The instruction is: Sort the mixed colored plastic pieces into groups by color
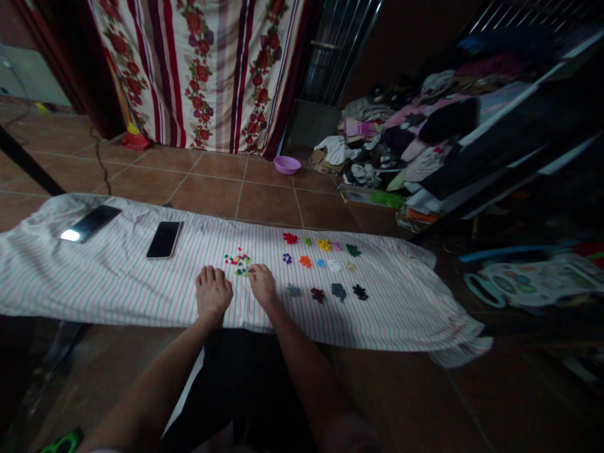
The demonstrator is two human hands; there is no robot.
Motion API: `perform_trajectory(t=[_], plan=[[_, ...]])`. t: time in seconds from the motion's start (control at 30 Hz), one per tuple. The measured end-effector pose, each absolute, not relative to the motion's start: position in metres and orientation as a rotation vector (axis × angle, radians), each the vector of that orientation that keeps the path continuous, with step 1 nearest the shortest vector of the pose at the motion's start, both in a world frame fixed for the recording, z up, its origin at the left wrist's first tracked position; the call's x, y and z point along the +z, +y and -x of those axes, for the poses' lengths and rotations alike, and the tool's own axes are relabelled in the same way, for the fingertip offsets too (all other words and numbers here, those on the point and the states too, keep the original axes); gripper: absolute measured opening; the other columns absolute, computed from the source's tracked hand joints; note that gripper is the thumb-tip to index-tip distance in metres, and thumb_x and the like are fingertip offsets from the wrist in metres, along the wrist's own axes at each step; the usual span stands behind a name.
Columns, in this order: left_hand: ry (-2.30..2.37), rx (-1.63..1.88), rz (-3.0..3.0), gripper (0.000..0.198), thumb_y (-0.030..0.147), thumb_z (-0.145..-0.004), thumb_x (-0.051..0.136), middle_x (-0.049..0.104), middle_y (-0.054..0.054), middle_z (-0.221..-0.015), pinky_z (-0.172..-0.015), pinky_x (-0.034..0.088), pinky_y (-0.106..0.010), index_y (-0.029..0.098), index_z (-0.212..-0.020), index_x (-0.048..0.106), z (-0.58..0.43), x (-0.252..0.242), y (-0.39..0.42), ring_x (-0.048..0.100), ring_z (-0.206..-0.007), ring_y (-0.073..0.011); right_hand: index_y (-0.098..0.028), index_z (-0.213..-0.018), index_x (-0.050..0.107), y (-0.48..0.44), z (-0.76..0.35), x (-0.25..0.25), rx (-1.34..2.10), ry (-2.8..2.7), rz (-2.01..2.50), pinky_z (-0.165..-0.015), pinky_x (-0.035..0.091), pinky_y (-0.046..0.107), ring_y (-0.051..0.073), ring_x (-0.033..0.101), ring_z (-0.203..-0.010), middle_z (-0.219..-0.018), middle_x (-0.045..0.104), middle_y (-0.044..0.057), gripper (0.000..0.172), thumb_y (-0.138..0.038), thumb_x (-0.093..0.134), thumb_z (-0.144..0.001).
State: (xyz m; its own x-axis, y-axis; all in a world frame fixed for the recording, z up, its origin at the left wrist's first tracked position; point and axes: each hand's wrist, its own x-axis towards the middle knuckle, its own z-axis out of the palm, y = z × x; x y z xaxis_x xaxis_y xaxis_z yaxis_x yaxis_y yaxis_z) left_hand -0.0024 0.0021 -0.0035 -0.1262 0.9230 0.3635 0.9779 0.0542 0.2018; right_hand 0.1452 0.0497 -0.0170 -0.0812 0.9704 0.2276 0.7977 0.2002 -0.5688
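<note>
Many mixed pieces [239, 259] beside the right hand [263, 285], left hand [214, 293] near; from here I can't tell if either grip's closed. Knuckle brush could scatter them.

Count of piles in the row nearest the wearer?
4, running left to right past the right hand: grey pile, brown pile, darker grey pile, black pile. The right forearm could hide loose pieces.

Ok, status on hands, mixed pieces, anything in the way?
Left hand palm down on striped cloth. Right hand at mixed pieces, grip unclear. Single-colour piles to its right. Two dark-screened devices off left, not blocking.
</note>
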Motion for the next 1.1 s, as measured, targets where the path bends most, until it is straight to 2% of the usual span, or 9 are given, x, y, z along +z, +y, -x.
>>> perform_trajectory(t=[0.27,0.63,0.83,1.1], plan=[[-2.165,-0.543,1.969,0.027,0.025,-0.086,0.038,0.058,-0.018,-0.110,-0.093,0.034,-0.045,0.013,-0.097,0.060,0.001,0.002,0.001,0.047,-0.117,-0.0317,-0.025,-0.091,0.062,0.048,-0.148,-0.017,0.483,-1.828,1.645,-0.084,0.047,0.029,0.018,0.061,-0.091,-0.094,0.067,0.003,0.016,-0.013,0.052,-0.085],[-2.123,-0.472,1.970,0.027,0.027,-0.088,0.036,0.055,-0.018,-0.111,-0.094,0.034,-0.043,0.012,-0.097,0.057,0.001,0.002,0.000,0.047,-0.116,-0.0317,-0.025,-0.094,0.061,0.053,-0.171,-0.017,0.569,-1.589,1.544,-0.080,0.051,0.029,0.017,0.067,-0.084,-0.089,0.070,0.001,0.013,-0.024,0.050,-0.087],[-2.098,-0.440,1.952,0.026,0.026,-0.089,0.035,0.055,-0.015,-0.104,-0.091,0.035,-0.041,0.013,-0.094,0.056,0.001,0.002,0.000,0.049,-0.110,-0.0294,-0.022,-0.095,0.063,0.067,-0.238,-0.008,0.465,-1.425,1.528,-0.079,0.053,0.030,0.017,0.066,-0.083,-0.090,0.071,0.005,0.018,-0.030,0.052,-0.084],[-2.060,-0.426,1.946,0.023,0.027,-0.088,0.038,0.055,-0.014,-0.106,-0.090,0.036,-0.040,0.013,-0.094,0.056,0.002,0.001,0.000,0.049,-0.109,-0.0287,-0.018,-0.083,0.067,0.085,-0.360,-0.006,0.178,-1.235,1.660,-0.072,0.051,0.032,0.018,0.062,-0.070,-0.076,0.068,0.006,0.023,-0.035,0.053,-0.074]])
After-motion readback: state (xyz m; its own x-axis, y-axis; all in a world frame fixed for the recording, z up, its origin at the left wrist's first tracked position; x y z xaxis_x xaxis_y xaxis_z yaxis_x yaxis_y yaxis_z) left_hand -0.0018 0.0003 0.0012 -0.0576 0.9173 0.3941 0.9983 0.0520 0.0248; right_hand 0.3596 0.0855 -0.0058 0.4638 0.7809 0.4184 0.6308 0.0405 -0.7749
